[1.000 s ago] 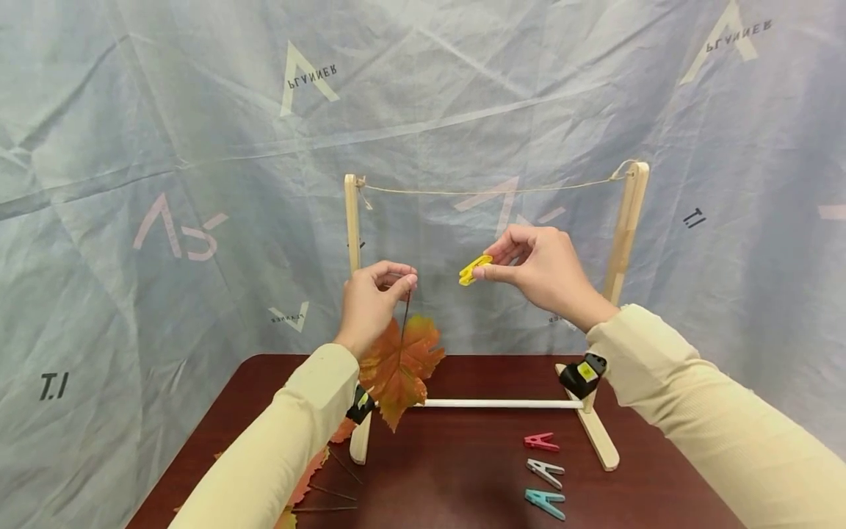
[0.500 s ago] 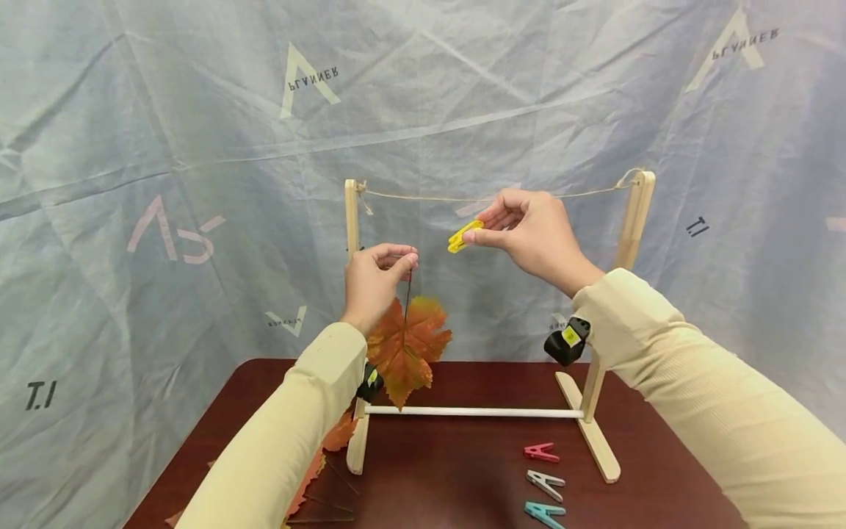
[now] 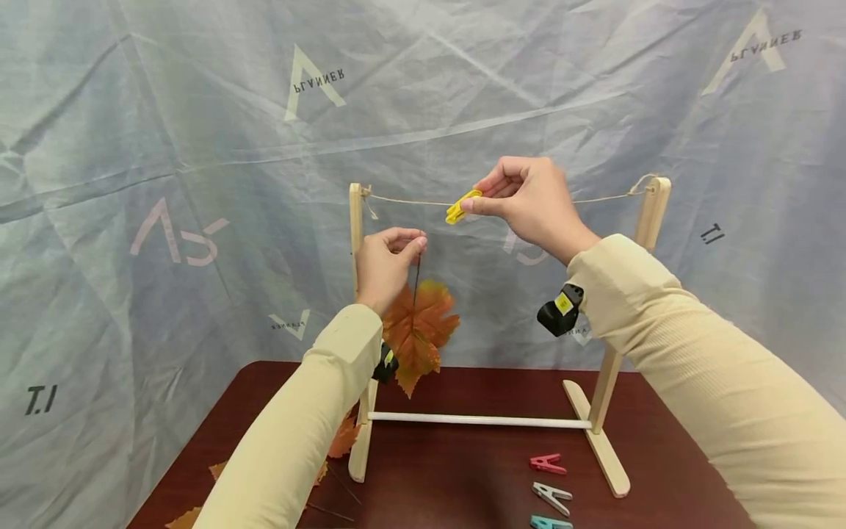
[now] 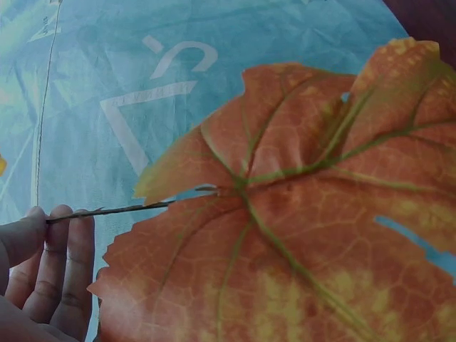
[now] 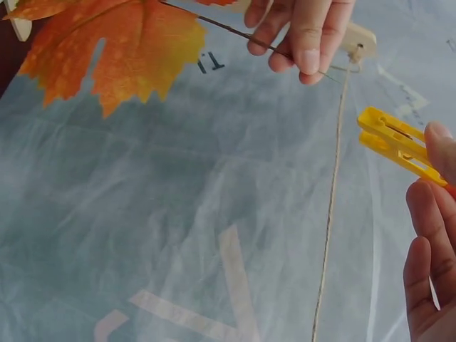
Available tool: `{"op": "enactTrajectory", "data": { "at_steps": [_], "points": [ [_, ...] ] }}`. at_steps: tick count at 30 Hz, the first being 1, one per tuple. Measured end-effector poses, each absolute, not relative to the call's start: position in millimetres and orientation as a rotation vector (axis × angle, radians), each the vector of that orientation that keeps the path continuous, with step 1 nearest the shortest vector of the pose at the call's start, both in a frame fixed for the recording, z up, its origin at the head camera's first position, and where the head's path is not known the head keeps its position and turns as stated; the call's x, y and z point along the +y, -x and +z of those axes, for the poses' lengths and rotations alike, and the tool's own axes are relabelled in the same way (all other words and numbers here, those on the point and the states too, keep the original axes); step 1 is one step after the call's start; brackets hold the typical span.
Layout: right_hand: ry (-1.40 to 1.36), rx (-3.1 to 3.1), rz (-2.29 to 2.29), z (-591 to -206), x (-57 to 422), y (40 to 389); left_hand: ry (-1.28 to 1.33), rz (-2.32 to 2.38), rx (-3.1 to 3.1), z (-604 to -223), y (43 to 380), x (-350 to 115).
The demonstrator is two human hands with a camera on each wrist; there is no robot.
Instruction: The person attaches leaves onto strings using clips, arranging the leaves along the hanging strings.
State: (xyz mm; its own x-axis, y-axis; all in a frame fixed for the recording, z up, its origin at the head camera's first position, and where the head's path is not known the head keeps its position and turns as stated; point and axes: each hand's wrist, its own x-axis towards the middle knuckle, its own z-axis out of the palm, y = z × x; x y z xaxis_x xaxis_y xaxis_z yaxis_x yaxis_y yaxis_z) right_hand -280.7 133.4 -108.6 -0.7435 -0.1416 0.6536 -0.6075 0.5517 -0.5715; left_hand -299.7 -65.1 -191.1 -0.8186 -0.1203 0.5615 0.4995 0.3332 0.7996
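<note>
My left hand [image 3: 386, 266] pinches the thin brown stem of an orange-green artificial maple leaf [image 3: 423, 327], which hangs below the fingers. In the left wrist view the leaf [image 4: 285, 214] fills much of the picture, its stem between thumb and fingers. My right hand [image 3: 535, 202] pinches a yellow clothespin [image 3: 464, 206] by its handle end, its tip pointing left and overlapping the twine [image 3: 410, 201] in the head view. The right wrist view shows the clothespin [image 5: 399, 146] beside the twine [image 5: 333, 192], apart from it. The left fingertips are just below the line.
The twine runs between two wooden posts [image 3: 651, 217] joined low by a white rod [image 3: 479, 419]. On the dark red table [image 3: 429, 470] lie a red clothespin [image 3: 548, 463], a grey one [image 3: 551, 498] and a teal one [image 3: 551, 522]. More leaves [image 3: 345, 437] lie at left, partly behind the sleeve.
Both hands have risen toward the twine, carrying the leaf and the yellow clothespin. The clothespin has moved up to the line's height and slightly left in the head view.
</note>
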Motion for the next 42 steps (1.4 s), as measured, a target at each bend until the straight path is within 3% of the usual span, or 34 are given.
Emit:
{"op": "enactTrajectory", "data": {
  "at_steps": [18,42],
  "points": [
    [-0.522,-2.236,1.375,-91,118,308,0.249,-1.406,-2.103,-172,312,-54],
    [-0.485,-2.315,1.315,-99,109,313,0.283,-1.476,-2.054,-174,317,-49]
  ]
}}
